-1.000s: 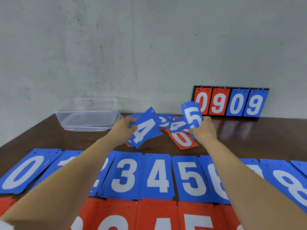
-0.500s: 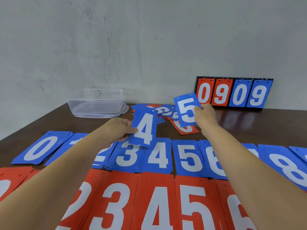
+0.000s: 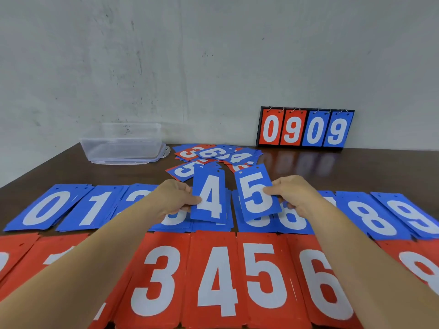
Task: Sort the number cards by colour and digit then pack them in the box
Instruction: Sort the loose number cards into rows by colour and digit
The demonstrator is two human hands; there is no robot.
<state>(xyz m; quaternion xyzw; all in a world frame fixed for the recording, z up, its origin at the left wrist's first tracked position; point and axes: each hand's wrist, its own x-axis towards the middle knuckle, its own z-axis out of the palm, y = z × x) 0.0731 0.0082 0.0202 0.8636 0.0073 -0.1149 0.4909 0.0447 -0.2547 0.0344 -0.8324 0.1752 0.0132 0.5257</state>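
Pinching blue 4 [image 3: 209,197] by its left edge in left hand [image 3: 174,198], thumb on the face, card upright. Pinching blue 5 [image 3: 256,193] by its right edge in right hand [image 3: 294,194], thumb on the face, card tilted a little left, just beside the 4 and apart from it. Both held over the middle of the blue row [image 3: 95,210]: stacks running 0 at left to 9 at right on the table [image 3: 356,169], middle ones partly hidden by hands and cards. Nearer the camera, red row [image 3: 213,281], with 3, 4, 5, 6 readable and the ends cut off or under the forearms. Behind the held cards, loose pile [image 3: 213,154] of mixed blue and red cards, overlapping. Left of the pile, clear box [image 3: 123,143], top open, lid [image 3: 166,151] under it, close to the wall [image 3: 213,55]. Right of the pile, scoreboard [image 3: 305,128] standing at the wall, showing red 0 9, blue 0 9.
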